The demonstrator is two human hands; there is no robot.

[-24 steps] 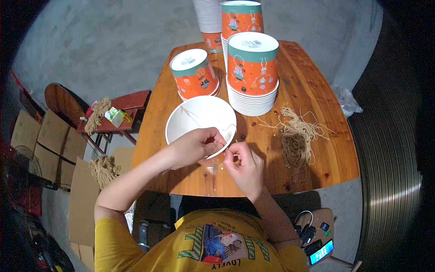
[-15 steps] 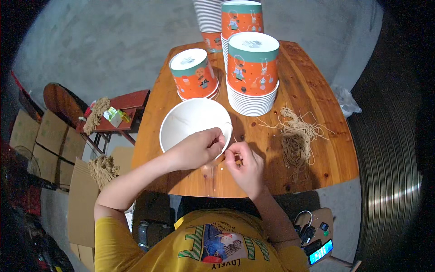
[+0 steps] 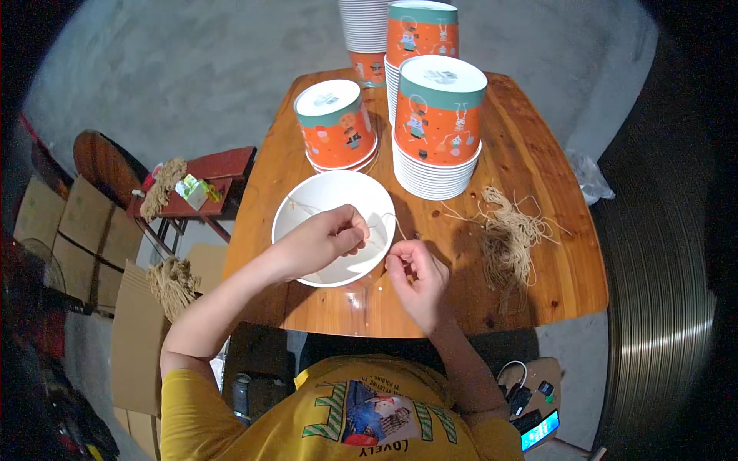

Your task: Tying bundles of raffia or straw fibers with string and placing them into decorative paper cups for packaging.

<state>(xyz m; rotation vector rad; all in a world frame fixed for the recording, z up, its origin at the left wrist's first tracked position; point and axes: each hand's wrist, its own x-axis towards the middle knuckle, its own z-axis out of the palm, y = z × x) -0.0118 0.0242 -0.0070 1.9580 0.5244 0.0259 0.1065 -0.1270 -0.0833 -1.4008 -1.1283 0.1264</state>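
Note:
A white paper bucket (image 3: 323,192) stands before me on the table, its open mouth tilted toward me. My left hand (image 3: 327,242) reaches over its mouth, thumb and fingers pinched on a thin length of twine. The twine (image 3: 399,226) loops across the right side of the rim toward my right hand. Just outside that rim, my right hand (image 3: 419,284) is closed, thumb against curled fingers, at the twine's other end; its fingertips partly hide their grip. Another strand lies over the bucket's left inner side.
Upside-down orange and green paper buckets (image 3: 334,138) and a taller stack (image 3: 438,127) stand behind on the wooden table (image 3: 553,261). Loose twine (image 3: 511,238) lies to the right. At left are a red bench (image 3: 231,169) with twine and cardboard boxes (image 3: 92,215).
My left hand has moved left from the rim to over the bucket's mouth, drawing twine with it. My right hand has shifted slightly right and down, apart from the left.

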